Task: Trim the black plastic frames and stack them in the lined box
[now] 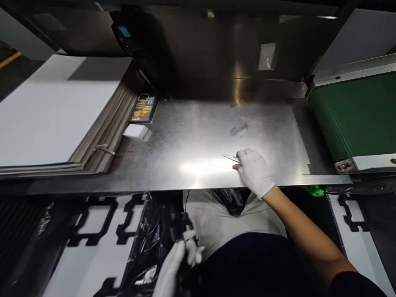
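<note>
Right hand (255, 171) in a white glove rests on the steel table (192, 140), fingers pinched on a thin metal sliver (230, 157) near the front edge. Left hand (182, 258) is down below the table – gloved too, fingers curled around black plastic wrap (154, 243).

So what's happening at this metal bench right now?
A person in white gloves works at a steel table. The right hand rests near the table's front edge, fingers on a thin silvery strip. The left hand is down below the table, gripping a black plastic bag. A stack of white sheets lies at the left, a green conveyor at the right.
</note>
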`<state>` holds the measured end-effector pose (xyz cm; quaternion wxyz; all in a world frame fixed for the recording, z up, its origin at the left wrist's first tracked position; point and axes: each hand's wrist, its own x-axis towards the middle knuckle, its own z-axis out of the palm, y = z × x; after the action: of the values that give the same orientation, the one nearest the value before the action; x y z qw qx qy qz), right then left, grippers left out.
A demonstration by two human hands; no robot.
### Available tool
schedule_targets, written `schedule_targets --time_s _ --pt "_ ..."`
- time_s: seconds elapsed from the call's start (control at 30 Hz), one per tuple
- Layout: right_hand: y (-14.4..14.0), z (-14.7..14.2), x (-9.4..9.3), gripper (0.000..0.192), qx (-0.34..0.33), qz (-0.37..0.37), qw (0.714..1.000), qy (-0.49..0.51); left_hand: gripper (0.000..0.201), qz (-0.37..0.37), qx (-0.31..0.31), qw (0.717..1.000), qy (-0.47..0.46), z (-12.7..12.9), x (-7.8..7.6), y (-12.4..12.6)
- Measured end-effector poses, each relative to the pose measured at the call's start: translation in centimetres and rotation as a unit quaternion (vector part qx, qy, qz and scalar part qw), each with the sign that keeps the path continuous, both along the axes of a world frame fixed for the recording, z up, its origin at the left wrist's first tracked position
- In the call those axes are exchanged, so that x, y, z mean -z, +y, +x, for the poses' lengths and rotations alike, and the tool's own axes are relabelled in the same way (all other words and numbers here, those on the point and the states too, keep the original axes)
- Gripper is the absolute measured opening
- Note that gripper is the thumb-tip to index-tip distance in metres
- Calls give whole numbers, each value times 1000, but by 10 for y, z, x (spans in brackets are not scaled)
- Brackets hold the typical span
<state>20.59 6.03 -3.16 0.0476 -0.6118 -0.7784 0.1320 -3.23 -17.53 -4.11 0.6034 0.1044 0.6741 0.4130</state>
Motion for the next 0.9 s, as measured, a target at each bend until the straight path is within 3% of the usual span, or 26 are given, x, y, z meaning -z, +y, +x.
schedule_targets --time_s 0.13,0.2,0.27,0.33,0.4,0.5,0.6,0.67,0.73,0.9 --pt "-7 7 -6 19 51 -9 997 -54 51 42 75 994 -61 28 20 -5" --pt "-17 23 -15 21 102 -6 994 -24 48 51 133 988 -65 37 31 -5" --pt "-36 42 -30 25 118 -55 990 58 49 39 188 980 -54 43 40 -6" --pt "-65 56 -45 32 60 -173 969 164 49 10 229 972 -44 48 43 -6" --pt "-100 58 -48 37 -40 -306 924 227 47 -20 256 966 -40 52 43 -5" --pt "-151 38 -24 35 -121 -405 884 199 30 -15 285 958 -14 58 40 -2" --pt "-183 12 15 32 -124 -420 889 135 13 19 289 956 39 61 40 0" --pt "-191 2 31 36 -120 -426 889 116 8 27 289 956 51 62 40 1" --pt "-192 -2 35 38 -117 -434 888 99 4 29 291 955 46 62 40 2" --pt "-189 -2 25 39 -124 -432 891 69 5 34 298 953 38 62 42 2"
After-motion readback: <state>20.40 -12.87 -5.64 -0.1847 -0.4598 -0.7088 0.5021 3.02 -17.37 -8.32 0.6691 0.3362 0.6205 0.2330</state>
